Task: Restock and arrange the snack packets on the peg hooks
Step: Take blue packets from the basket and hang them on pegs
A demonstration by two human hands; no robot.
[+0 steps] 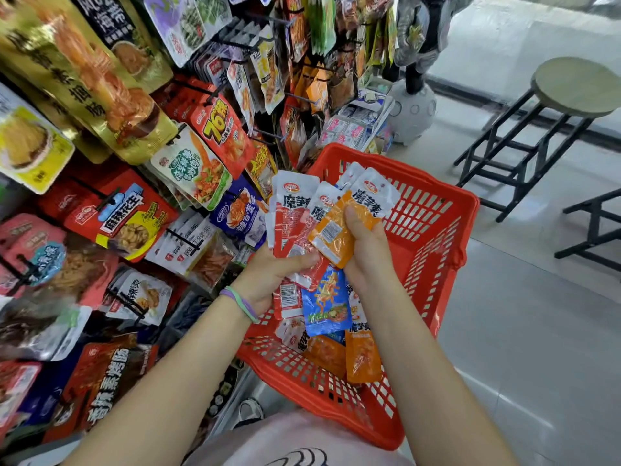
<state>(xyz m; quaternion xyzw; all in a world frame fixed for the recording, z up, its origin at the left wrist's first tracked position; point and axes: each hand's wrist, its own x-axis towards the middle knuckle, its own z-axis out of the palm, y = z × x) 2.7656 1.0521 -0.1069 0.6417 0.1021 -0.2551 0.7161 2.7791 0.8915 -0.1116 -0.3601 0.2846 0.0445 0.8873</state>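
Both hands are busy at centre frame: the left hand [274,274] has its grip curled round a fan of red-and-white snack packets [290,213], and the right hand [364,243] pinches an orange packet [331,235] under its thumb, with more white-topped ones behind it. All this is held above the red basket [437,227], just beside the peg hooks [111,196] that fill the left of the frame. The risk, as I judge it: that fan is loose and glossy, so a shift of fingers could spill packets into the basket or onto the floor, and mixed flavours held together could end up on the wrong hook. Counting now: two hands, one basket, and roughly three red packets in the left hand, though overlap hides the exact number. One orange packet faces us in the right hand; one blue packet [326,302] hangs below the hands; at least two orange ones [363,359] lie in the basket. One round stool [576,85] stands upper right.
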